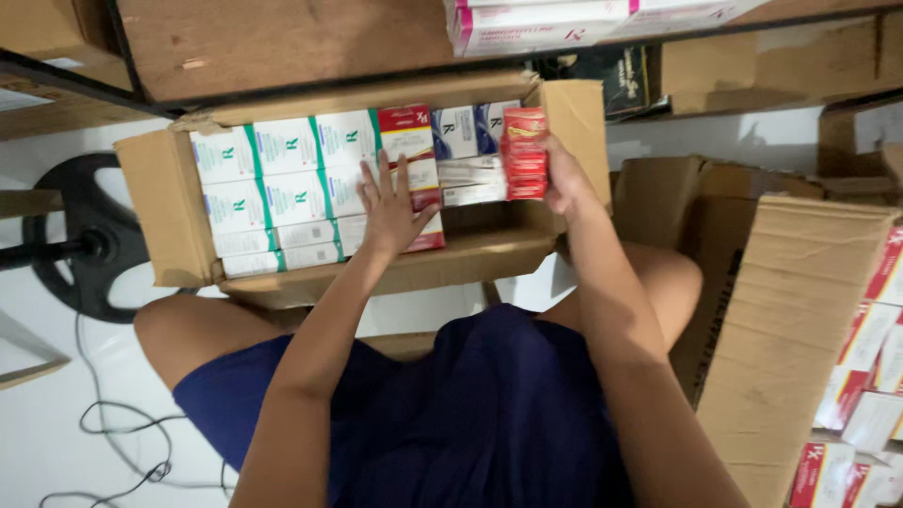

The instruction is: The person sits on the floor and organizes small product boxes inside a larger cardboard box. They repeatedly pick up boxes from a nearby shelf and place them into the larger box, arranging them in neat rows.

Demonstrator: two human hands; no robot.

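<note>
White floor below, wooden shelving above, and a cardboard carton [169, 212] across the knees. Green-and-white boxes [273, 183] already fill its left side; the near right corner is bare. Left hand [393, 209] lies flat and open on the packed rows, while right hand [564, 174] grips a stack of red boxes [525, 153] at the right wall. Another full carton [800, 329] crowds the right.

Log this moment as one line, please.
left hand flat on packed white-and-green boxes | right hand holds red box stack over carton
</note>
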